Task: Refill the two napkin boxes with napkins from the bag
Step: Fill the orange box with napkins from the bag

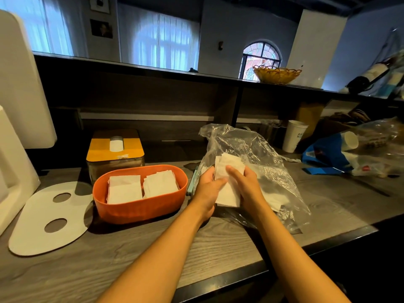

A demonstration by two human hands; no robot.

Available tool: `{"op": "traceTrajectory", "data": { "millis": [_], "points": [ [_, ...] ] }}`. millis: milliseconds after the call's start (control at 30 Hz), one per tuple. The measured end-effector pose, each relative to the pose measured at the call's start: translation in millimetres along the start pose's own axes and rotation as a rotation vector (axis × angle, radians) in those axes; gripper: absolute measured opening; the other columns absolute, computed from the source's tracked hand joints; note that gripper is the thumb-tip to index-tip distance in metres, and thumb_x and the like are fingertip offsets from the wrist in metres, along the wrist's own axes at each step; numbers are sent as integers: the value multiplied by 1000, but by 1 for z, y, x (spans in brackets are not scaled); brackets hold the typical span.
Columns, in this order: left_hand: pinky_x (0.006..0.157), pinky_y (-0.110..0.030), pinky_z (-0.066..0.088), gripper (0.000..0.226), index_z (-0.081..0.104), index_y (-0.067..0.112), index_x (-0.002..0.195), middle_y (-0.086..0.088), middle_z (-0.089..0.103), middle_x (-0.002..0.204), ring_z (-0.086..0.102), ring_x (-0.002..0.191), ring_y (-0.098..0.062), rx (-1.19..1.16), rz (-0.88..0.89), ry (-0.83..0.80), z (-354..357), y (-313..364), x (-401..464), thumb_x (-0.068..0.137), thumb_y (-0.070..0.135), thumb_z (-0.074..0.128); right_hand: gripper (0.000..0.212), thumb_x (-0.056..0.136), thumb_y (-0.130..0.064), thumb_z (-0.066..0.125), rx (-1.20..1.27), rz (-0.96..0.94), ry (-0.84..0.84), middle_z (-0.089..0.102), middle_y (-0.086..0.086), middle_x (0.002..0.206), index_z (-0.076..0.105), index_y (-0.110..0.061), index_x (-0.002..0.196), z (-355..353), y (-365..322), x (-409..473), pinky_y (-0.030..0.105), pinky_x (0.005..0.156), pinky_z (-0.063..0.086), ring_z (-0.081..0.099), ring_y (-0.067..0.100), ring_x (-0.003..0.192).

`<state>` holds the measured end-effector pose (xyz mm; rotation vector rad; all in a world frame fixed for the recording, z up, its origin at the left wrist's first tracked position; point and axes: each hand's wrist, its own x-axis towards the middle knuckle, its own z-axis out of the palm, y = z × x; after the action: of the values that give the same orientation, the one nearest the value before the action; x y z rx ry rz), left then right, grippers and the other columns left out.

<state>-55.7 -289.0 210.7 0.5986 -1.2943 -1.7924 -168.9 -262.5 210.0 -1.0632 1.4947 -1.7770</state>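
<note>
Both hands held one stack of napkins [228, 182] just over the clear bag [258, 154]!

From the head view: the left hand [207, 186] curled round the stack's left edge, the right hand [247, 184] round its right, a finger laid across the top; the bag lay toward the counter's [218, 243] right side; the orange box [140, 206], open and holding two piles, sat left of the hands; the yellow-lidded box [115, 149] stood behind it, near the back edge; a white oval lid [37, 224] lay at the left end.
</note>
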Motion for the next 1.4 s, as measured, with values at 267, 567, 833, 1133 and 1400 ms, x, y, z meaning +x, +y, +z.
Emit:
{"op": "traceTrajectory", "data": {
  "millis": [267,567,833,1133,1400],
  "points": [
    [92,-45,56,43,53,23,124,-7,68,118,67,105,-22,222,22,51,8,14,-21,88,4,66,33,88,-6,68,191,-123,174,67,18,114,58,-7,120,-4,-9,-9,47,85,57,67,33,103],
    [83,-37,59,24,63,24,105,-3,72,103,70,96,-20,-7,9,185,-11,33,-82,89,7,68,37,92,-6,60,400,0,40,69,16,115,58,-10,128,7,-25,-77,36,72,59,69,29,98],
    [87,-34,58,26,64,29,110,4,72,109,69,102,-13,190,143,289,-78,52,-146,89,15,70,20,88,-4,65,195,63,-202,74,12,103,67,-6,108,49,-29,-133,38,84,57,70,29,99],
    [88,-34,54,24,66,19,115,4,69,110,64,104,-14,622,195,422,-130,48,-176,91,16,66,43,92,-11,64,-10,90,-308,65,2,125,54,-21,133,100,-14,-162,36,95,55,64,16,114],
    [83,-39,57,15,57,31,108,4,62,110,61,101,-17,448,140,516,-122,46,-175,100,39,49,22,89,-36,68,-54,35,4,69,-3,105,63,-27,109,143,-12,-166,33,76,60,68,14,96]
  ]
}}
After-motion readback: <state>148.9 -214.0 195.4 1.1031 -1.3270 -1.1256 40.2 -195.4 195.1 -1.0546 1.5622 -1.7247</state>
